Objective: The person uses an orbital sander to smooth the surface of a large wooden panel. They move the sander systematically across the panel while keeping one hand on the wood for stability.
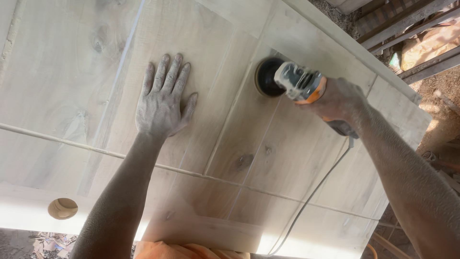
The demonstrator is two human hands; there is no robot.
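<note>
A pale wooden door panel (268, 158) with raised frames lies flat below me. My left hand (163, 103) rests palm down on it, fingers spread, dusted with sawdust, holding nothing. My right hand (338, 100) grips a grey and orange angle grinder (299, 84). Its dark round disc (267, 76) sits against the wood near the panel's upper right part. The grinder's cord (311, 194) trails down across the panel toward the near edge.
A round hole (63, 208) is cut in the panel near its lower left edge. Beyond the far right edge lie wooden and metal bars (407, 29) and sawdust-covered ground (441, 86). Wood scraps (45, 242) lie at lower left.
</note>
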